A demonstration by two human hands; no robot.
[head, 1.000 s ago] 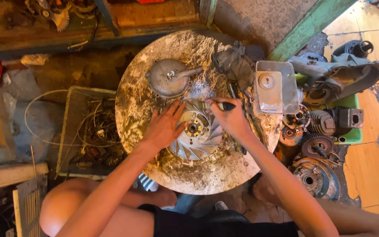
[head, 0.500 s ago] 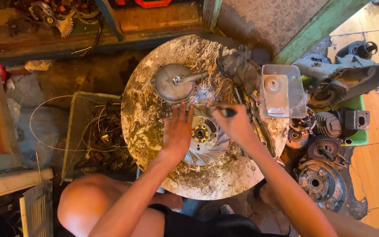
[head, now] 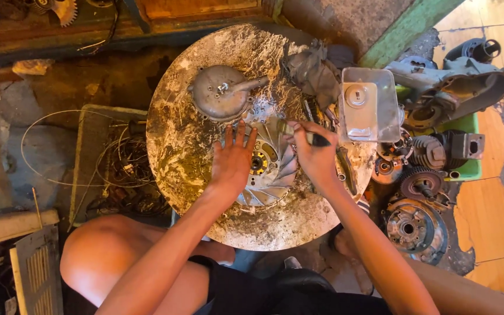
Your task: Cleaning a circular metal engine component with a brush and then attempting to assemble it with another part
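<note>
A finned metal flywheel fan (head: 270,169) lies flat on a round, stained marble tabletop (head: 188,146). My left hand (head: 233,160) rests spread on the fan's left side, fingers pointing away from me. My right hand (head: 315,154) sits at the fan's right edge, closed around a dark-handled tool (head: 316,139) whose tip points left toward the fan's upper blades. A grey round engine cover (head: 220,91) lies just beyond the fan.
A grey rag (head: 313,70) and a clear plastic tray (head: 368,105) sit at the table's right. Engine parts, a cylinder (head: 430,153) and gears (head: 418,186) crowd the floor right. Coiled wires (head: 126,169) lie in a crate on the left. My bare knee (head: 106,256) is below.
The view shifted, so the table sits more to the right. My left hand slid a little up the fan; my right hand stays on the tool at the fan's edge.
</note>
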